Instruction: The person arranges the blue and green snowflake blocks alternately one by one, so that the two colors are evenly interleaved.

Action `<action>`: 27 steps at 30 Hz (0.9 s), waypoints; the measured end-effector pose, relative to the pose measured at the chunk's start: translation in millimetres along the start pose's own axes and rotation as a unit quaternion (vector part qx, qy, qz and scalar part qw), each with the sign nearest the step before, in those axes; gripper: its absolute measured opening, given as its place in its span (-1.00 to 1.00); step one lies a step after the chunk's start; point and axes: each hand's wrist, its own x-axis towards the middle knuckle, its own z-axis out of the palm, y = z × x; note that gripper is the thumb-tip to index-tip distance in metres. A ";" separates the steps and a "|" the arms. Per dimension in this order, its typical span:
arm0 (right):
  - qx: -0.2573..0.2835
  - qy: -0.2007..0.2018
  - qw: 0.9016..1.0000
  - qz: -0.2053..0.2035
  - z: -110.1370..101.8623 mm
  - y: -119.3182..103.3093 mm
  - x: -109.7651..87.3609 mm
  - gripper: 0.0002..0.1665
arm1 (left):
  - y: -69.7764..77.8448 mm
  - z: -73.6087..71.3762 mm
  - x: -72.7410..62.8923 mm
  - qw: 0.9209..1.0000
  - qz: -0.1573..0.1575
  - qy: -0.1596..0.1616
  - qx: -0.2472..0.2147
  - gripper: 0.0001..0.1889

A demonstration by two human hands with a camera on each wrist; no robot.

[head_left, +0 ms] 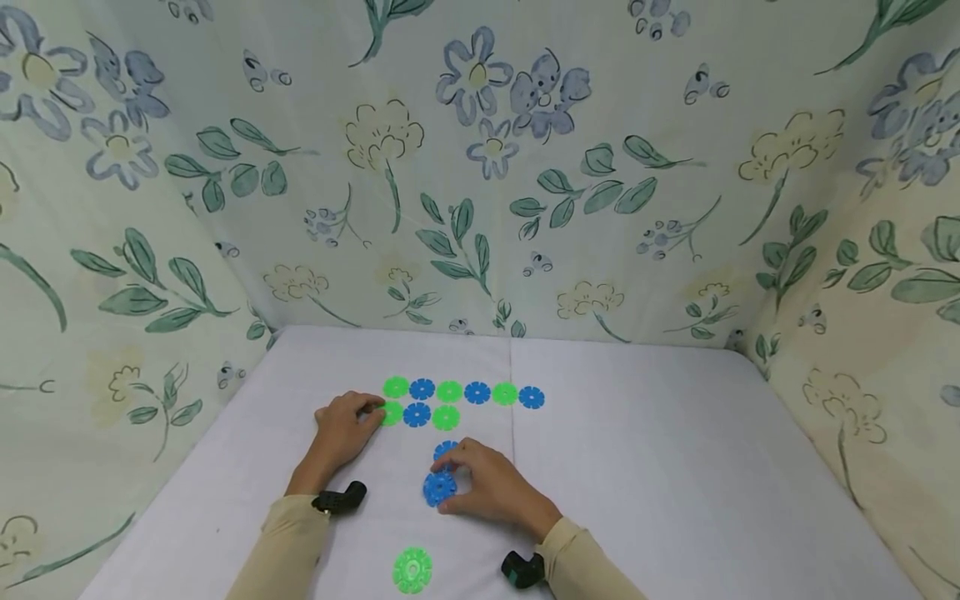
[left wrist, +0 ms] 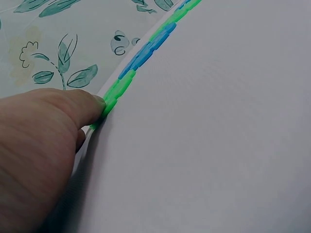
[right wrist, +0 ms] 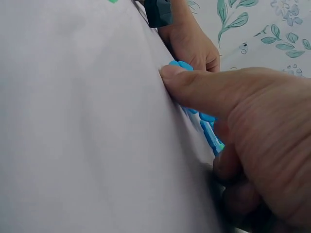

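Two rows of flat, notched plastic discs lie on the white cloth, green and blue taking turns. My left hand (head_left: 347, 429) touches the green disc (head_left: 392, 413) at the left end of the nearer row; its thumb tip rests at that disc's edge in the left wrist view. Between thumb and index finger my right hand (head_left: 491, 483) pinches a blue disc (head_left: 439, 489), close to the cloth. Just beyond it another blue disc (head_left: 446, 450) is partly hidden by the fingers. In the right wrist view, the thumb (right wrist: 194, 87) covers part of the blue discs.
Nearest me lies a separate green disc (head_left: 412, 570), which looks stacked. The farther row ends on the right with a blue disc (head_left: 532, 397). Flower-patterned curtains (head_left: 450, 208) enclose the back and sides of the table (head_left: 675, 467).
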 end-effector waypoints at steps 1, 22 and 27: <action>-0.005 -0.002 1.000 -0.010 0.0 0.4 -0.3 -0.46 | 0.2 0.1 -0.3 1.000 0.000 0.001 0.000 -0.77; -0.007 0.031 0.994 -0.103 2.2 7.8 -0.2 -0.47 | 2.7 -0.9 0.2 1.000 0.002 0.002 0.000 -0.78; 0.069 0.044 0.992 -0.094 1.5 15.6 0.9 -0.49 | 3.0 -1.2 0.5 1.000 0.000 0.002 0.002 -0.78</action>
